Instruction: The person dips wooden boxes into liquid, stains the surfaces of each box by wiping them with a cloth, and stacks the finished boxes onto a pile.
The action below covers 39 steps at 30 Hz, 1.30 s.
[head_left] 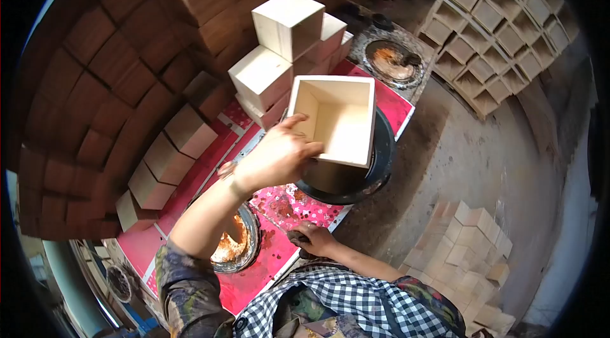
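Note:
My left hand grips the near left wall of an open, pale wooden box, with fingers over its rim. The box is tilted so that its bare inside faces me. Below it stands a round black basin, partly hidden by the box. My right hand is low at the table's front edge, closed around a dark lump, perhaps a rag or sponge. To the left, a round dish of orange-brown paste sits partly behind my left forearm.
Several pale boxes are stacked on the red-covered table. More boxes line its left side. Brown boxes form a wall behind. A second paste dish stands at the back. Open boxes rise at right; blocks lie on the floor.

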### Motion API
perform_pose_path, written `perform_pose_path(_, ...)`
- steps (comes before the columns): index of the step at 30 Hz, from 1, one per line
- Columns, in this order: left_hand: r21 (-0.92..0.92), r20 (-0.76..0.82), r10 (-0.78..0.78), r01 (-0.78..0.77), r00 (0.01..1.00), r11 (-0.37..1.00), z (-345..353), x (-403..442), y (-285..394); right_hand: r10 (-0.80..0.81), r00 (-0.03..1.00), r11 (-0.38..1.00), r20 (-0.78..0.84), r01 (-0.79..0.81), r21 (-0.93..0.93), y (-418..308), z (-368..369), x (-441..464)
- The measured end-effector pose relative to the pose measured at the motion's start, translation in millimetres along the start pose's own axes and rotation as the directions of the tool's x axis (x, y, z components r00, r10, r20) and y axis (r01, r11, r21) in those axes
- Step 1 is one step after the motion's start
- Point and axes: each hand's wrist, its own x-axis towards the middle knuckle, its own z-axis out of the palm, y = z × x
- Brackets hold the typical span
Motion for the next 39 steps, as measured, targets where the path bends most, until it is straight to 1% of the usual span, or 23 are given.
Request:
perform_pose_path(2, 0.012, 0.083, 0.025, -0.026, 0.996, 1.000, 22, 13, -20, 0.032, 0.998, 0.999, -0.048, -0.031, 0.018, -8, 3, 4)
perform_pose_path(3, 0.019, 0.124, 0.011, -0.014, 0.992, 1.000, 53, 39, -12, 0.072, 0.993, 0.997, -0.096, -0.068, 0.041, 12, -12, -27)
perform_pose_path(6, 0.140, 0.244, -0.022, -0.013, 0.969, 0.990, 94, 49, -35, 0.114, 0.957, 0.990, -0.267, -0.088, 0.109, 28, -11, -36)
perform_pose_path(7, 0.126, 0.215, -0.013, -0.014, 0.977, 0.992, 103, 49, -41, 0.090, 0.941, 0.990, -0.326, -0.049, 0.131, 36, -11, -38)
perform_pose_path(9, 0.096, 0.161, -0.006, -0.010, 0.987, 0.995, 114, 47, -46, 0.158, 0.922, 0.979, -0.353, -0.099, 0.179, 46, -7, -44)
perform_pose_path(10, 0.074, 0.208, -0.038, 0.023, 0.977, 0.997, 116, 46, -48, 0.149, 0.910, 0.979, -0.388, -0.079, 0.190, 49, -6, -45)
perform_pose_path(13, -0.003, 0.181, -0.059, 0.060, 0.982, 0.998, 104, 47, -40, 0.193, 0.905, 0.972, -0.378, -0.124, 0.199, 44, -12, -50)
perform_pose_path(14, -0.012, 0.162, -0.038, 0.041, 0.986, 0.999, 94, 48, -36, 0.180, 0.903, 0.976, -0.391, -0.116, 0.183, 46, -11, -49)
perform_pose_path(17, 0.025, 0.062, 0.009, -0.011, 0.998, 1.000, 62, 51, -15, 0.134, 0.912, 0.986, -0.388, -0.085, 0.141, 54, -7, -46)
perform_pose_path(18, 0.056, -0.010, 0.047, -0.046, 0.999, 0.997, 54, 52, -8, 0.140, 0.931, 0.988, -0.338, -0.110, 0.106, 54, -10, -44)
perform_pose_path(19, 0.121, 0.037, 0.034, -0.038, 0.999, 0.992, 42, 53, 3, 0.218, 0.947, 0.975, -0.234, -0.203, 0.089, 49, -14, -40)
perform_pose_path(21, 0.177, 0.130, 0.030, -0.053, 0.991, 0.983, 35, 49, 12, 0.223, 0.955, 0.974, -0.198, -0.209, 0.090, 40, -19, -34)
perform_pose_path(23, 0.241, 0.187, 0.035, -0.080, 0.982, 0.967, 37, 41, 14, 0.159, 0.966, 0.987, -0.201, -0.148, 0.069, 37, -17, -28)
perform_pose_path(25, 0.224, 0.190, 0.008, -0.052, 0.982, 0.973, 49, 27, 11, 0.105, 0.978, 0.994, -0.181, -0.097, 0.050, 35, -14, -21)
perform_pose_path(28, 0.155, 0.021, -0.046, 0.042, 0.999, 0.987, 55, 7, 11, 0.022, 0.989, 0.999, -0.148, -0.016, 0.040, 35, -4, -10)
perform_pose_path(29, 0.178, 0.087, -0.081, 0.064, 0.993, 0.982, 56, 3, 14, 0.010, 0.990, 1.000, -0.140, -0.007, 0.020, 35, 0, -6)
perform_pose_path(31, 0.053, -0.045, -0.097, 0.100, 0.994, 0.994, 61, -7, 10, -0.011, 0.995, 1.000, -0.100, 0.009, -0.028, 33, 5, -4)
perform_pose_path(34, 0.056, -0.165, -0.131, 0.142, 0.977, 0.988, 69, -18, 11, -0.027, 0.998, 0.999, -0.064, 0.025, -0.033, 25, 7, 4)
perform_pose_path(35, -0.003, -0.213, -0.178, 0.182, 0.961, 0.983, 70, -23, 12, -0.023, 0.999, 0.999, -0.047, 0.021, -0.030, 21, 8, 4)
perform_pose_path(36, -0.063, -0.265, -0.226, 0.217, 0.938, 0.974, 71, -28, 12, -0.097, 0.991, 0.995, -0.096, 0.095, -0.024, 20, 12, 6)
perform_pose_path(37, -0.122, -0.313, -0.270, 0.244, 0.911, 0.962, 72, -32, 11, -0.082, 0.994, 0.996, -0.079, 0.079, -0.036, 19, 13, 6)
perform_pose_path(38, -0.101, -0.314, -0.286, 0.268, 0.905, 0.958, 76, -35, 10, -0.066, 0.996, 0.997, -0.066, 0.063, -0.045, 17, 14, 7)
perform_pose_path(39, -0.156, -0.398, -0.256, 0.211, 0.881, 0.965, 76, -37, 15, -0.048, 0.997, 0.997, -0.053, 0.045, -0.054, 13, 14, 8)
